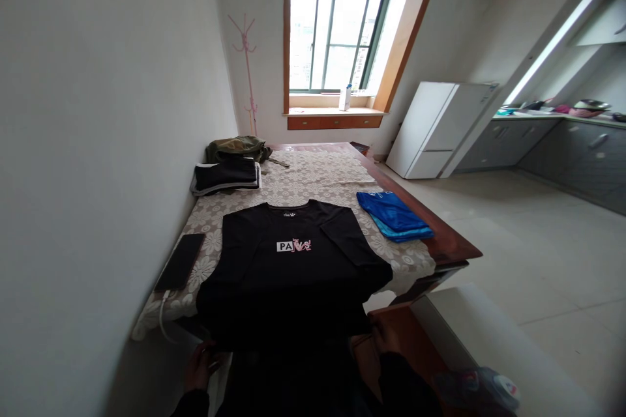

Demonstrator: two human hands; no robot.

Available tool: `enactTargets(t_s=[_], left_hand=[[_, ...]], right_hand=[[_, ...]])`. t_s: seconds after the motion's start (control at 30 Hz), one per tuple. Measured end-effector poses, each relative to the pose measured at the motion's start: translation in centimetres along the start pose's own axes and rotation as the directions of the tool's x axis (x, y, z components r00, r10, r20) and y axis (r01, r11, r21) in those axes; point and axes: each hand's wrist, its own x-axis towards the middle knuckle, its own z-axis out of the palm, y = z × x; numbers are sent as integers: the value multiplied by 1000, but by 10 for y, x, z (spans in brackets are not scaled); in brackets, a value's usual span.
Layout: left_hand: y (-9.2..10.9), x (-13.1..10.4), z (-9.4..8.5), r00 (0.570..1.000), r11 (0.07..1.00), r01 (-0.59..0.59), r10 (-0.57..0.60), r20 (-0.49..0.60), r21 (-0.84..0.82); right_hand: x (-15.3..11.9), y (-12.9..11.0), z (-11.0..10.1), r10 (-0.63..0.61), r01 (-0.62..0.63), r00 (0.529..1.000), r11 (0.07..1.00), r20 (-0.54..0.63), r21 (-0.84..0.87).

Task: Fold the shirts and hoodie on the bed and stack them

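Black T-shirt spread out, no fold made in it

The black T-shirt (pixel 288 280) lies on the lace tablecloth (pixel 313 169), on top of the wooden table (pixel 452 246). I think the work on this shirt is near its start. The spreading looks mostly done: the front is up and the neck points away from the person, toward the window (pixel 337 32). The bottom part is not laid down, since it reaches past the near edge of the table. No part of the shirt is folded over.

The left hand (pixel 197 366) and the right hand (pixel 386 337) look closed on the two bottom corners. It is dark there, so I can't see just how the fingers pinch.

Two neat piles, the blue clothes (pixel 395 215) on the right and the black and gray clothes (pixel 225 176) at the far left, are folded, so that much seems done.

The shirt is plain black. On its chest is a white box with "PA" in it, and a pink picture just beside that. A small white mark shows inside the round neck. The top looks quite smooth, and the sleeve on the right slants outward.
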Motion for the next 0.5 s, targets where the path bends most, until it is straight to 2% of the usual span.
enactTargets(t_s=[0.1, 0.2, 0.33, 0.43, 0.5], left_hand=[[3, 4, 1, 991, 957, 54, -87, -105, -286], [7, 5, -2, 973, 881, 62, -157, -167, -469], [17, 0, -10, 951, 786, 66, -237, -200, -615], [27, -6, -18, 933, 691, 79, -306, -192, -719], [34, -9, -25, 938, 673, 68, -295, -184, -736]], right_hand=[[8, 8, -13, 63, -57, 997, 992, -53, 115], [15, 8, -24, 115, -97, 988, 981, -105, 166], [22, 5, -40, 141, -104, 979, 967, -147, 234], [22, 2, -52, 145, -88, 982, 921, -124, 380], [20, -1, -61, 127, -60, 984, 893, -122, 447]])
